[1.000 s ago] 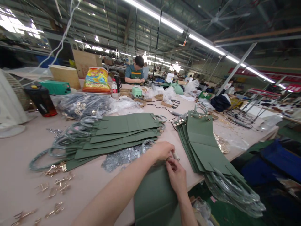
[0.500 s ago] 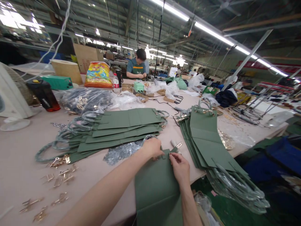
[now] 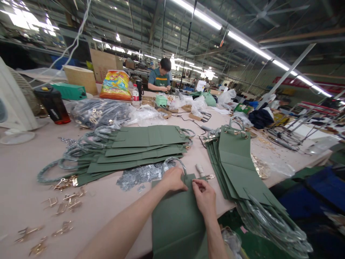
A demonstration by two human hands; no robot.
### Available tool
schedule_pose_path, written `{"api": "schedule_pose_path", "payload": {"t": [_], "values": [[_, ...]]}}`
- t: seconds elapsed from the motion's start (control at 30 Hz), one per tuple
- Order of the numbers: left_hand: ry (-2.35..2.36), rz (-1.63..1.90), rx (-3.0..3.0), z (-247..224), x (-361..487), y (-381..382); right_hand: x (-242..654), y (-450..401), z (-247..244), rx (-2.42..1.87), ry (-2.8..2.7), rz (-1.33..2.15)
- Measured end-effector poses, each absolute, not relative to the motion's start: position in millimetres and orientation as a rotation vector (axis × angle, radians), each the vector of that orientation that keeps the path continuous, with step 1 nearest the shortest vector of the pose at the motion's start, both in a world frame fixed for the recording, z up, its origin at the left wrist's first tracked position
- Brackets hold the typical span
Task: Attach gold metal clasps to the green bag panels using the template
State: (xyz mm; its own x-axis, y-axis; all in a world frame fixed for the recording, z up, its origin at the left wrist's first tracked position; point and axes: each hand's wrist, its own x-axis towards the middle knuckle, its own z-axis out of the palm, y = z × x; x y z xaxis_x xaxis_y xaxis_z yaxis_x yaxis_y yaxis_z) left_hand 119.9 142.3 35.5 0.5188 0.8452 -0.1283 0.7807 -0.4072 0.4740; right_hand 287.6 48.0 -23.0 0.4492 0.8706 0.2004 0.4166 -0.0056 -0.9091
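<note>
A green bag panel (image 3: 178, 223) lies in front of me over the table's front edge, its wrapped loop handle (image 3: 176, 160) standing up at the far end. My left hand (image 3: 174, 180) is closed on the panel's far edge beside the handle, fingertips partly hidden. At the far right corner, my right hand (image 3: 205, 196) pinches something too small to make out. A short strap with a gold metal plate (image 3: 210, 177) sticks out to the right just beyond my right fingers. Behind it lies a pale tool handle (image 3: 199, 169).
Stacked green panels (image 3: 137, 151) lie to the left, and another stack (image 3: 235, 154) hangs over the edge at right. Silver metal plates (image 3: 140, 175) are piled behind my left hand. Gold fittings (image 3: 61, 208) lie at left. A co-worker (image 3: 159, 77) sits across the table.
The strap with the gold plate has swung from slanting upward to lying nearly level toward the right. More of the handle shows. My left hand has shifted slightly; my right still pinches at the corner.
</note>
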Motion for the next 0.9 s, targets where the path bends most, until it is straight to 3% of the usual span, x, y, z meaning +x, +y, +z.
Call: {"api": "schedule_pose_path", "payload": {"t": [0.23,0.47,0.57,0.7,0.9], "values": [[1.289,0.258,2.268,29.2,119.3,140.2,284.7,48.7,-21.1,-1.621,-1.181,0.502],[1.243,0.322,2.239,25.4,118.5,140.7,272.7,48.3,-20.2,-1.772,-1.355,0.179],[1.234,0.364,2.238,25.2,117.5,139.7,270.3,47.3,-18.5,-1.762,-1.337,0.196],[1.204,0.42,2.267,31.9,113.2,135.9,274.8,39.1,-12.9,-1.575,-1.233,0.387],[1.039,0.563,2.322,58.5,98.9,121.8,278.0,10.0,4.0,-1.357,-0.781,0.302]]}}
